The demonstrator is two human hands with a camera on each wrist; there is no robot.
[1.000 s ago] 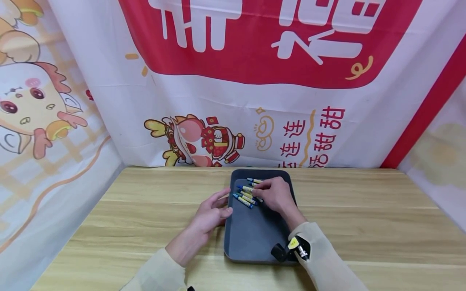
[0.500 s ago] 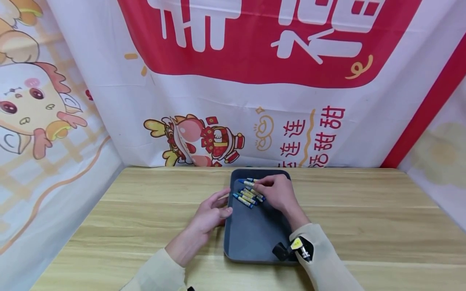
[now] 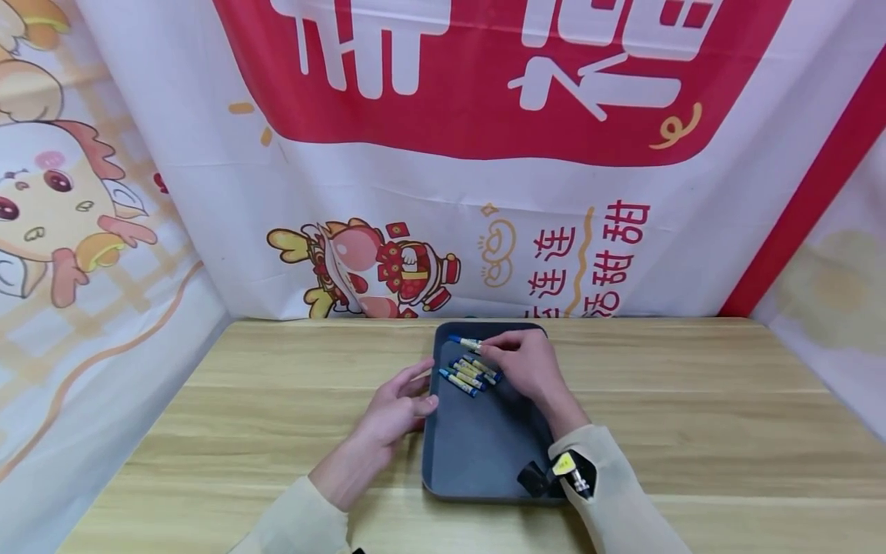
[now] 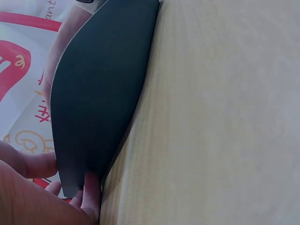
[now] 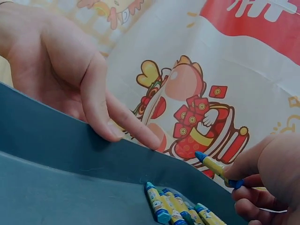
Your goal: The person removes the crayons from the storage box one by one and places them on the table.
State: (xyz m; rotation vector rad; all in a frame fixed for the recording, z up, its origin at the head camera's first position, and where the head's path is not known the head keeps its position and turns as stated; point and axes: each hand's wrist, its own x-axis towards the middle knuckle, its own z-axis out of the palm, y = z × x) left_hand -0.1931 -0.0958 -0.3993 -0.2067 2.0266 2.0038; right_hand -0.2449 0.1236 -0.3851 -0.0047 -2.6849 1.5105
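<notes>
A dark grey rectangular tray [image 3: 477, 454] lies on the table. My left hand [image 3: 398, 408] holds its left rim, thumb hooked over the edge and other fingers against the outer wall, as the left wrist view shows. Thumb and fingers of my right hand [image 3: 529, 365] pinch a blue-tipped crayon [image 5: 213, 165] with a yellow wrapper, held above the tray's far end. Below it, several yellow-wrapped crayons [image 3: 471, 371] lie slantwise in a cluster inside the tray. One lighter-blue crayon [image 5: 157, 202] is at the cluster's near-left side. My right hand covers part of the tray's far right corner.
The wooden table [image 3: 277, 431] extends on both sides of the tray. Directly behind its far edge hangs a printed red-and-white cloth [image 3: 388, 185]. A small black camera [image 3: 533, 478] on my right wrist overhangs the tray's near right corner.
My right hand has carried the pinched crayon away from the cluster, toward the tray's far end. The left hand keeps its place on the rim. The head view has shifted slightly.
</notes>
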